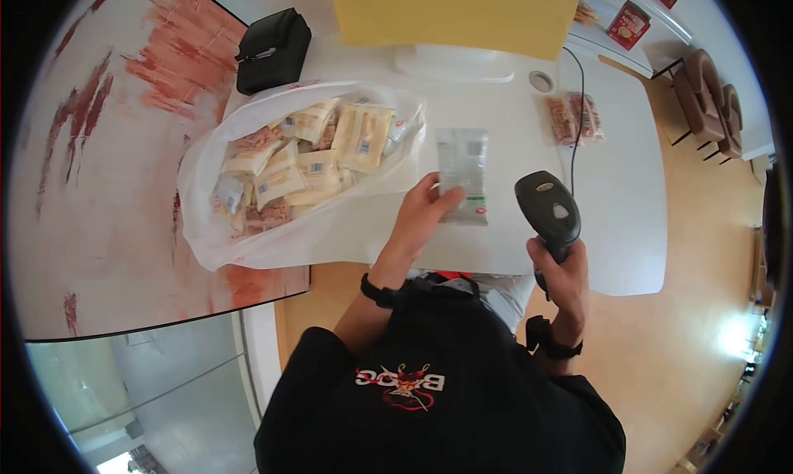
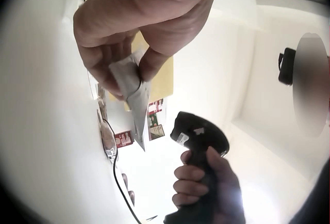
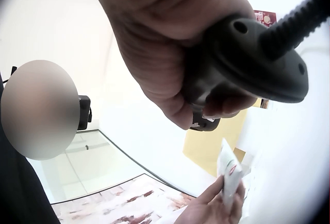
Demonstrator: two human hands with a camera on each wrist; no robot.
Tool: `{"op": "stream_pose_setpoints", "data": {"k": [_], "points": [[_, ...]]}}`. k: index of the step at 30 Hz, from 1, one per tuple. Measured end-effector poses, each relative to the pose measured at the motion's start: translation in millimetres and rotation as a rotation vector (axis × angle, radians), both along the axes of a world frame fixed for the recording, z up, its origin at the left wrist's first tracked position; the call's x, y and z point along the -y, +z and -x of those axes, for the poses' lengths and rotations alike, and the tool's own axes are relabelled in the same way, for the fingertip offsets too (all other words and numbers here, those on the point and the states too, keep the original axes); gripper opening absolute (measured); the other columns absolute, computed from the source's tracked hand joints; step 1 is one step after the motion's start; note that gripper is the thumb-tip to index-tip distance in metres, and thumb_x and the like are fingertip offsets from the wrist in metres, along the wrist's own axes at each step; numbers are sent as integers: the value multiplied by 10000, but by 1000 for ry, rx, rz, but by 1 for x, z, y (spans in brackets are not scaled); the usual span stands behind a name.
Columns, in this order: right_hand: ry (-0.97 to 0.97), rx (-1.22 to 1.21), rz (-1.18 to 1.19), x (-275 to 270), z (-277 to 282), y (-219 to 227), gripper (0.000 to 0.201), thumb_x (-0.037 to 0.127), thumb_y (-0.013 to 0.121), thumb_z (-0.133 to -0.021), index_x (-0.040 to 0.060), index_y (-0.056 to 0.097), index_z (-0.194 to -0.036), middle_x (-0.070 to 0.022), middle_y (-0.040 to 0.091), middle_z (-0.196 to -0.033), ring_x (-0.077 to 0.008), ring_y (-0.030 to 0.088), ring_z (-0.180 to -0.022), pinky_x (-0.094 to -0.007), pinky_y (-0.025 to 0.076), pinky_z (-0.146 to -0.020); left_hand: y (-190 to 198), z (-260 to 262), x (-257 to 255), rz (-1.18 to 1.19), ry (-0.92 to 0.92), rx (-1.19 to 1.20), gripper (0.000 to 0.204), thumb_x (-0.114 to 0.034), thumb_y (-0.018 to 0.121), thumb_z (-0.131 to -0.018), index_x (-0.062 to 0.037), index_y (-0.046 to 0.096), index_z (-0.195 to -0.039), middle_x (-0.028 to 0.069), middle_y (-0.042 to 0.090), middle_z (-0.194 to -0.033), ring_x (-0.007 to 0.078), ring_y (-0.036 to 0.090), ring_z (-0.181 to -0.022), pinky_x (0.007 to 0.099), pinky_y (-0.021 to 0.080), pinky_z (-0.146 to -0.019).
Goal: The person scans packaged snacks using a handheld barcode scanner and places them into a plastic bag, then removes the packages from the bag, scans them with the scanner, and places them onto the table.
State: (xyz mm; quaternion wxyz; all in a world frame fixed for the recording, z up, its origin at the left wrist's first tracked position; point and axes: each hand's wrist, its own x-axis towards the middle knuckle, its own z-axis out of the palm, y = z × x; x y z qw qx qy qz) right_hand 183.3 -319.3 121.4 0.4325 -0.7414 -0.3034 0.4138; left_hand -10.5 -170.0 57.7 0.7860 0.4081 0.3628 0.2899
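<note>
My left hand (image 1: 420, 218) pinches a flat silvery-white food packet (image 1: 464, 164) by its lower left side, thumb on top. The packet has a pale label, a green stripe and a small red mark. In the left wrist view the same packet (image 2: 133, 92) is seen edge-on between thumb and fingers. My right hand (image 1: 564, 274) grips the handle of a black barcode scanner (image 1: 547, 205), its head pointing up the table to the right of the packet. The right wrist view shows the scanner's handle base (image 3: 252, 64) with a ribbed cable leaving it.
Left of the packet, a white plastic bag (image 1: 202, 218) lies spread around several packets (image 1: 281, 172). Beyond stand a black case (image 1: 273, 52) and a yellow panel (image 1: 454, 11). To the right lie meat-coloured packs (image 1: 576, 119), a tape roll (image 1: 541, 81) and a black cable (image 1: 581, 85).
</note>
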Motion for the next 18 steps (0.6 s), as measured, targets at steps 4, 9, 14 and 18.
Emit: {"op": "stream_pose_setpoints", "data": {"k": [4, 9, 14, 18], "points": [[-3, 11, 15, -4, 2, 2, 256, 203, 753, -831, 2, 652, -954, -1, 612, -725, -84, 542, -665, -271, 443, -613, 5, 47, 8, 131, 311, -3, 387, -172, 635, -940, 5, 527, -1266, 76, 683, -1050, 146, 660, -966, 289, 545, -733], [40, 10, 19, -10, 4, 3, 266, 213, 741, -840, 3, 631, -962, -10, 599, -754, -90, 537, -700, -270, 439, -644, 2, 95, -15, -34, 460, -167, 362, -226, 625, -948, -16, 568, -1237, 64, 667, -1068, 126, 677, -810, 260, 530, -628], [98, 38, 16, -12, 10, 10, 282, 225, 734, -842, 2, 627, -978, -13, 607, -778, -103, 538, -735, -282, 446, -682, 6, 101, -71, -392, 553, -329, 419, -227, 624, -946, 12, 554, -1283, 107, 649, -1134, 192, 624, -1024, 313, 485, -909], [74, 38, -19, -8, 8, 7, 306, 234, 729, -839, 2, 629, -1012, -24, 618, -795, -120, 544, -747, -301, 455, -703, 7, 94, -81, -819, 752, -782, 448, -222, 634, -929, 24, 544, -1292, 195, 592, -1255, 291, 568, -1156, 375, 450, -985]]}}
